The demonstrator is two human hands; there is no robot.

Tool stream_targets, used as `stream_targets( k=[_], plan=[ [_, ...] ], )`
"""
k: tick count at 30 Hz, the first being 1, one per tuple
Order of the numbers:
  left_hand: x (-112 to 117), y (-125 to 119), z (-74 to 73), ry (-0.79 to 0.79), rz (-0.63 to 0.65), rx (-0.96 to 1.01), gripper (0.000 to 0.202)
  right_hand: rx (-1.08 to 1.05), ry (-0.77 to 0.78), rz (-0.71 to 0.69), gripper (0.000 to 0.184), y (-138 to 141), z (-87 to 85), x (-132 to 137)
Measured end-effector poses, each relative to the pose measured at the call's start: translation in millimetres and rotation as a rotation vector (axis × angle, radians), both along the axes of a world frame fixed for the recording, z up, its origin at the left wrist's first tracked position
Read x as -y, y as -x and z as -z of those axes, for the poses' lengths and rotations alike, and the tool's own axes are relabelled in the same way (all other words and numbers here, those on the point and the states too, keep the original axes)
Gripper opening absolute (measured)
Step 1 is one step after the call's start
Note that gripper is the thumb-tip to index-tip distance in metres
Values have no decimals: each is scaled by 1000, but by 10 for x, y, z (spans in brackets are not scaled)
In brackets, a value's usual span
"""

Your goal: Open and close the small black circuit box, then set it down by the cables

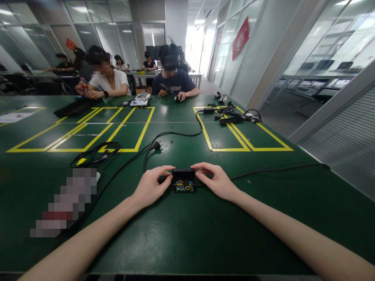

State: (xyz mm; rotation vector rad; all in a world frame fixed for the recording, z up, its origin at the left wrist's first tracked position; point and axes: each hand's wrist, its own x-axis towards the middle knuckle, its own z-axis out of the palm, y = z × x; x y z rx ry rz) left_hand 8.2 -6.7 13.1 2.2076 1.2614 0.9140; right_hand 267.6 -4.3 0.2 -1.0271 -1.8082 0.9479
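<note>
Our forearms [88, 242] reach in from both lower corners to a small black box [183, 174] lying on the green table [187, 238], midway between the hands. Its long axis runs left to right. Our left hand [150, 188] pinches one short end with thumb and forefinger, our right hand [218, 182] pinches the other, and both are equally near. The shell is hard matte plastic (open toward us, showing a green board with yellow parts). A rubbery black cable [278, 170] trails off to the right.

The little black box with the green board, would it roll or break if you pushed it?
Probably slides, not rolls: the black box is flat-sided and lies on the table. Likely fragile, since its green board lies bare. The cable at its side might drag.
</note>
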Motion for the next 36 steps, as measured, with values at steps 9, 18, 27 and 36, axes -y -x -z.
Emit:
stream_targets(
  k=[9,18,27,36],
  plan=[
    [5,-6,-46,84,27,59,33,28,28,-40,26,-36,-57,15],
    [18,31,-66,47,63,27,33,151,-275,-187,12,-86,-111,47],
    [17,42,-40,-85,256,-176,46,298,-473,-274,14,-83,-87,100],
    [2,38,-24,-126,273,-180,29,425,-476,-224,33,-43,-50,80]
  ],
)
